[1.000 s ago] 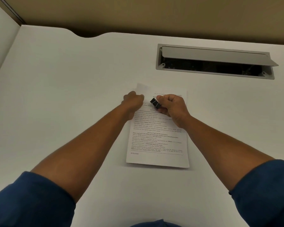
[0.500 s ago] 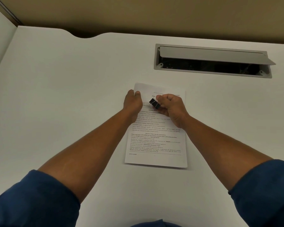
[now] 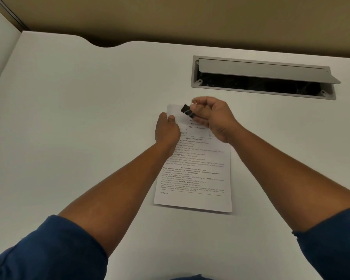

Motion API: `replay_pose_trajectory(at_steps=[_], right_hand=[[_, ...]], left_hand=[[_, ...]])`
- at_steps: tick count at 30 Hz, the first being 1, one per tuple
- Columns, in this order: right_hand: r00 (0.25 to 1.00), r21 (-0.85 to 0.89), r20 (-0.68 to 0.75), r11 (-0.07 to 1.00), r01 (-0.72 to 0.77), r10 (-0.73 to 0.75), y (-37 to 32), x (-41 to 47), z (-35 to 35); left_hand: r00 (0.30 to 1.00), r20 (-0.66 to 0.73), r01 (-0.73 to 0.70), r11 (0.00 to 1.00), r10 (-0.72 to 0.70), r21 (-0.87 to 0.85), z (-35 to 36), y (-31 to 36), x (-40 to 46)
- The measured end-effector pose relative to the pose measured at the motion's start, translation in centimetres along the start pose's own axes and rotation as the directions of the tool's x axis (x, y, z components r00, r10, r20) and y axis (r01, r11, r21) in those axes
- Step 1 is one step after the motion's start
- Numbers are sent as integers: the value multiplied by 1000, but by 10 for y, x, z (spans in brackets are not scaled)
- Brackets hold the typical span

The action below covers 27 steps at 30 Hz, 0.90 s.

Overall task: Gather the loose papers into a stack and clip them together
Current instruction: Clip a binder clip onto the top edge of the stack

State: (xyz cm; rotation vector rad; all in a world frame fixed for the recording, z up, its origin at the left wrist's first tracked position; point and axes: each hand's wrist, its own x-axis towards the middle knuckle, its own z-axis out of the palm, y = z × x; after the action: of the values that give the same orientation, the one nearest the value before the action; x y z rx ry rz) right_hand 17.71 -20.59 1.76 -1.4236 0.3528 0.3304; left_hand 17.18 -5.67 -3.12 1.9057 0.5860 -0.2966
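A stack of printed white papers (image 3: 194,176) lies on the white desk in the middle of the view. My left hand (image 3: 167,129) pinches the stack's top left edge, thumb on top of the sheet. My right hand (image 3: 212,118) pinches a small black binder clip (image 3: 187,110) by its wire handles, just above the top left part of the stack. The clip's jaws point left, toward the top left corner. Whether the clip touches the paper is unclear.
The white desk (image 3: 89,128) spreads wide on the left and in front. An open grey cable tray (image 3: 263,79) is set into the desk behind the papers. A tan wall runs along the desk's far edge.
My right hand has carried the clip up from the stack's upper middle to its top edge. My left hand has shifted its hold on the top left edge.
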Motion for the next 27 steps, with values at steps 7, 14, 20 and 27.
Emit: replay_pose_trajectory(at_steps=[7, 14, 20, 27], right_hand=[[986, -347, -23, 926, 146, -164, -25, 31, 9], [976, -503, -52, 850, 156, -210, -24, 48, 17], [990, -552, 9, 825, 123, -141, -27, 57, 24], [999, -564, 36, 824, 52, -38, -22, 59, 29]], left_hand=[[999, -3, -45, 999, 45, 0, 2, -4, -3], [997, 2, -76, 997, 76, -16, 4, -9, -4], [996, 1, -88, 996, 88, -24, 6, -11, -5], [997, -7, -83, 996, 83, -46, 7, -11, -4]])
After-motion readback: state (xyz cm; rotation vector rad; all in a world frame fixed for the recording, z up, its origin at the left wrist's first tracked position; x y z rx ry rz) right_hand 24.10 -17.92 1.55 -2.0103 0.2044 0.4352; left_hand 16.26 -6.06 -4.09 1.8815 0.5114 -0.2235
